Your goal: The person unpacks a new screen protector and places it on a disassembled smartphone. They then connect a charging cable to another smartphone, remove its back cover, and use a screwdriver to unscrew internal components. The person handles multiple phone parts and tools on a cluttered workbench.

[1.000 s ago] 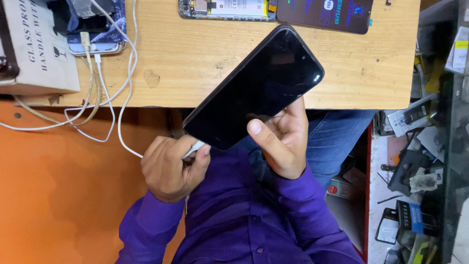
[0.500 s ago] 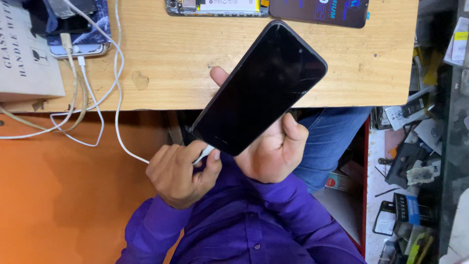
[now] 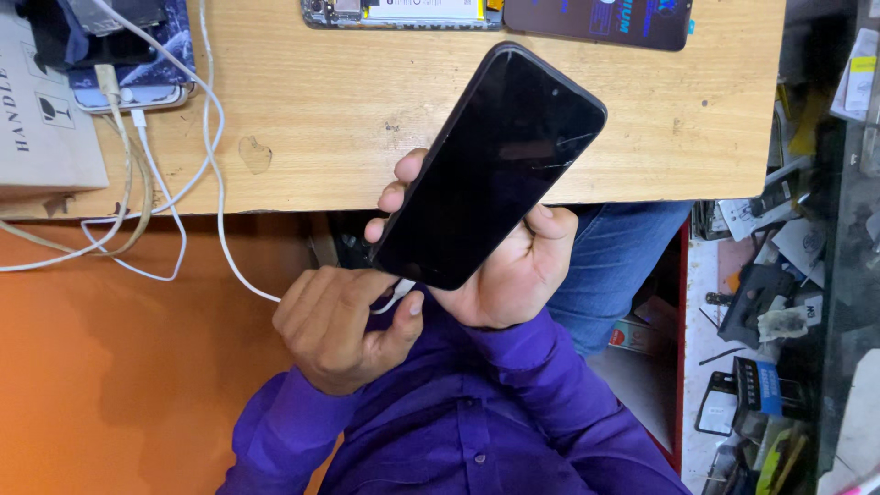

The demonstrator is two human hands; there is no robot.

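Note:
My right hand [image 3: 513, 275] holds a black smartphone [image 3: 490, 165] with a dark screen, tilted up to the right over the front edge of the wooden table [image 3: 348, 101]. Its fingers wrap the phone's left edge and its thumb rests on the right edge. My left hand [image 3: 335, 325] sits just below the phone's lower end, pinching the plug [image 3: 396, 295] of a white cable [image 3: 220, 211]. The plug lies right at the phone's bottom edge; I cannot tell whether it is inserted.
A cardboard box [image 3: 41, 119] and another phone [image 3: 128, 96] with cables lie at the table's left. An opened phone body [image 3: 403, 11] and a dark flat pack [image 3: 596, 18] lie at the far edge. Cluttered parts and tools [image 3: 761, 302] fill the right side.
My right hand has re-gripped the phone, its thumb moving off the screen to the side edge. My left hand with the plug has moved closer to the phone's lower end.

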